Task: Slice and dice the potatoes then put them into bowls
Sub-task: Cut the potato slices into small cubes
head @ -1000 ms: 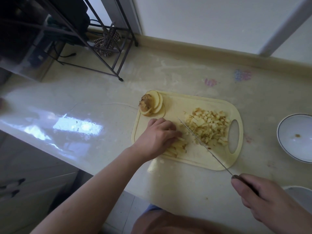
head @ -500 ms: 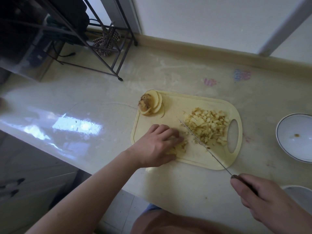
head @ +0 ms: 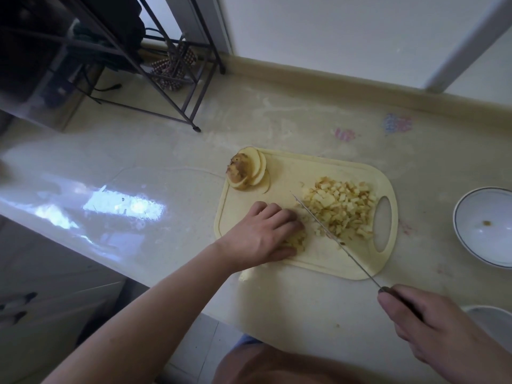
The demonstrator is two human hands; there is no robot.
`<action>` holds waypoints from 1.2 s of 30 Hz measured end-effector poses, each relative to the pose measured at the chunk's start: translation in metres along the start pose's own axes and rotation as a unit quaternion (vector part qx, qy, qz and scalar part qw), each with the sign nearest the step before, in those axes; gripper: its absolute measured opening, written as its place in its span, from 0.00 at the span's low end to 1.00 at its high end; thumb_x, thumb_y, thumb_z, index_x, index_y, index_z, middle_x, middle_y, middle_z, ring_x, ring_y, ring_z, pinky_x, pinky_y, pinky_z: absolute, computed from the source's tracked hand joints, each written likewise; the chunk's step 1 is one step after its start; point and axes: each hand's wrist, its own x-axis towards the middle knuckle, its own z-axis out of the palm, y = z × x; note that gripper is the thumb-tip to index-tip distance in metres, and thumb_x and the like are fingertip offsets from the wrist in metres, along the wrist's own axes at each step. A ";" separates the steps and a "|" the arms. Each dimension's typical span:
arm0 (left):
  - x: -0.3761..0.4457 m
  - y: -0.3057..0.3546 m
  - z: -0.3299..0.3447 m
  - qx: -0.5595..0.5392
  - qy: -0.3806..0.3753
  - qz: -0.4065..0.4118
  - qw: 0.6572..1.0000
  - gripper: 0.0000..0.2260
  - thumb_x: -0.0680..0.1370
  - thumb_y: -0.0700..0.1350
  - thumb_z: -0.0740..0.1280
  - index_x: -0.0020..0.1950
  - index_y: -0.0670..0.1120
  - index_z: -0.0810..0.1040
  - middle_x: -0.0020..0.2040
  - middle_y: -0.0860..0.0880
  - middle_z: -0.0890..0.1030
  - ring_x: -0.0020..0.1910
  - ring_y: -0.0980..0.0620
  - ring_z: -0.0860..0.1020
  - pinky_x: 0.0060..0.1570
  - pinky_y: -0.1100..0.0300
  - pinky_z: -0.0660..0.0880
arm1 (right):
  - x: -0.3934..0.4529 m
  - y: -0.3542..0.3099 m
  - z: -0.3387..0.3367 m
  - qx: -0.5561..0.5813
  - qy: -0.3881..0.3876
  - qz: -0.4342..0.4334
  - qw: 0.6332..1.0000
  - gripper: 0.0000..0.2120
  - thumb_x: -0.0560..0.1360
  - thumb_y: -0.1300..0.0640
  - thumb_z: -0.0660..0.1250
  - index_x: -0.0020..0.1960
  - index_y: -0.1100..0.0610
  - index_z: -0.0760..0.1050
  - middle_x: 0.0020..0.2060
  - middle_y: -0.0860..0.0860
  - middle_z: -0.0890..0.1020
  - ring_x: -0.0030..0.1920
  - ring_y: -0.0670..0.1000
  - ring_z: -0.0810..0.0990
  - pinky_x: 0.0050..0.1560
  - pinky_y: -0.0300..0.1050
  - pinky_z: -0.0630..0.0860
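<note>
Yellow board, last strips nearly diced

Since a second ago, the potato strips (head: 297, 239) under the curled left hand (head: 263, 236) have been cut shorter. The knife (head: 332, 236), gripped by the right hand (head: 432, 328), lies beside the diced pile (head: 340, 209); the white bowl (head: 471, 206) awaits.

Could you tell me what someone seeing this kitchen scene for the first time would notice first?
Most likely the pale yellow cutting board at the counter's middle, with a heap of diced potato near its handle end and potato slices at its far left corner. Next, the right hand holding a knife across the board while the left hand presses down uncut strips. A white bowl waits at the right.
</note>
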 end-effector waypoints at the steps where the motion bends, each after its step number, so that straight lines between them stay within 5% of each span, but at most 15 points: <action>1: -0.001 0.001 0.000 0.003 0.006 -0.005 1.000 0.22 0.80 0.58 0.65 0.65 0.42 0.78 0.61 0.44 0.78 0.53 0.43 0.75 0.54 0.49 0.69 | 0.000 0.000 0.000 0.000 0.000 0.000 1.000 0.40 0.58 0.16 0.54 0.37 0.55 0.67 0.24 0.49 0.69 0.23 0.43 0.65 0.26 0.34 0.61; 11: -0.017 0.012 0.000 -0.028 0.042 -0.074 0.996 0.28 0.78 0.65 0.64 0.69 0.46 0.73 0.63 0.48 0.77 0.58 0.45 0.75 0.57 0.47 0.69 | 0.001 0.000 0.001 0.011 0.001 -0.001 1.000 0.40 0.58 0.16 0.55 0.36 0.56 0.67 0.23 0.50 0.69 0.23 0.44 0.65 0.25 0.34 0.62; 18: -0.031 0.016 0.003 -0.022 0.104 -0.081 0.991 0.10 0.82 0.53 0.67 0.52 0.46 0.80 0.63 0.47 0.74 0.59 0.41 0.73 0.57 0.46 0.69 | 0.002 0.001 0.003 0.011 0.000 -0.002 1.000 0.40 0.57 0.16 0.55 0.37 0.55 0.68 0.23 0.49 0.70 0.22 0.44 0.66 0.24 0.34 0.63; 36: -0.014 0.024 -0.008 -0.041 -0.003 -0.080 0.996 0.10 0.71 0.48 0.66 0.50 0.47 0.80 0.61 0.48 0.73 0.62 0.43 0.69 0.59 0.48 0.67 | 0.002 0.004 0.004 0.021 0.002 -0.005 1.000 0.39 0.58 0.17 0.55 0.36 0.54 0.68 0.24 0.49 0.71 0.23 0.43 0.66 0.26 0.35 0.63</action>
